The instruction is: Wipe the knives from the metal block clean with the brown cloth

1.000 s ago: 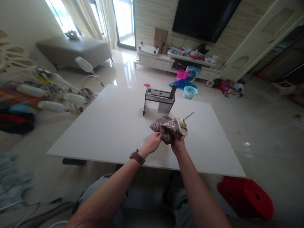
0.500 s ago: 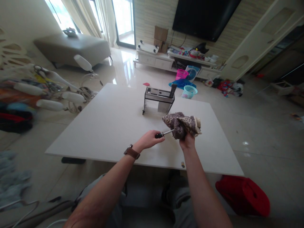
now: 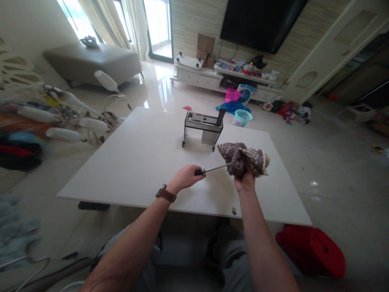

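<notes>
My left hand (image 3: 186, 177) is closed round the black handle of a thin steel rod tool (image 3: 212, 168), perhaps a sharpening steel, held level above the white table (image 3: 133, 162). My right hand (image 3: 244, 180) grips a bunched brown patterned cloth (image 3: 243, 159) wrapped round the rod's far end, so the tip is hidden. A brown watch sits on my left wrist. Behind the hands stands a metal knife rack (image 3: 203, 128) with one black handle sticking up from it.
A red bag (image 3: 310, 250) lies on the floor at the table's right corner. Cluttered items and white handles fill the left side. Plastic baskets (image 3: 242, 117) and toys lie on the floor beyond the table, before a TV cabinet (image 3: 212, 79).
The hands have drawn apart: the cloth slid right along the rod, baring the shaft, while my left hand pulled the handle left out of the cloth.
</notes>
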Available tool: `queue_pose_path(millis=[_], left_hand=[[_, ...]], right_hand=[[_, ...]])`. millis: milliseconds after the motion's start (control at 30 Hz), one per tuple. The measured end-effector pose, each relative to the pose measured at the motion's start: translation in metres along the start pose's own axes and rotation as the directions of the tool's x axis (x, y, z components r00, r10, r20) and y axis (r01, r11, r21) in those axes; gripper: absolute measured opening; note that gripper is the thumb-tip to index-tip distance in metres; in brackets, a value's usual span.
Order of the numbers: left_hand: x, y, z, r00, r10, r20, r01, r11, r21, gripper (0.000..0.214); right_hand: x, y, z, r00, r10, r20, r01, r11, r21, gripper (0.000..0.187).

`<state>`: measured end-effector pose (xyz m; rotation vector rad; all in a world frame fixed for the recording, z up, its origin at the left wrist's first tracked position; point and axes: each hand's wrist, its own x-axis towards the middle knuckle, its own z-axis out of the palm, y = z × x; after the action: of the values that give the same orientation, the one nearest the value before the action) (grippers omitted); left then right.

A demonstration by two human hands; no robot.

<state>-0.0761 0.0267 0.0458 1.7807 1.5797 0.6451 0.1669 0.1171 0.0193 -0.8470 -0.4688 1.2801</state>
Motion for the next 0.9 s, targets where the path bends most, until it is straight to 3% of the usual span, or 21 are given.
queue_pose_path(millis=[167, 233, 333, 900], left_hand=[[0.005, 0.006, 0.016, 0.995, 0.012, -0.099, -0.014, 1.000, -0.021, 0.026], [0.007, 0.008, 0.024, 0.991, 0.009, -0.137, -0.016, 0.998, -0.054, 0.018], [0.008, 0.010, 0.033, 0.984, -0.040, -0.175, 0.022, 0.994, -0.104, 0.014], [0.003, 0.019, 0.023, 0.992, -0.057, -0.114, 0.076, 0.983, 0.168, 0.024]], right_hand=[[-0.029, 0.029, 0.013, 0.988, 0.007, 0.153, 0.006, 0.996, -0.088, 0.037], [-0.043, 0.040, 0.020, 0.967, -0.015, 0.254, 0.049, 0.991, -0.128, 0.050], [-0.058, 0.049, 0.029, 0.948, -0.029, 0.315, 0.089, 0.980, -0.176, 0.066], [-0.058, 0.036, 0.037, 0.963, -0.076, 0.260, 0.115, 0.984, -0.136, 0.067]])
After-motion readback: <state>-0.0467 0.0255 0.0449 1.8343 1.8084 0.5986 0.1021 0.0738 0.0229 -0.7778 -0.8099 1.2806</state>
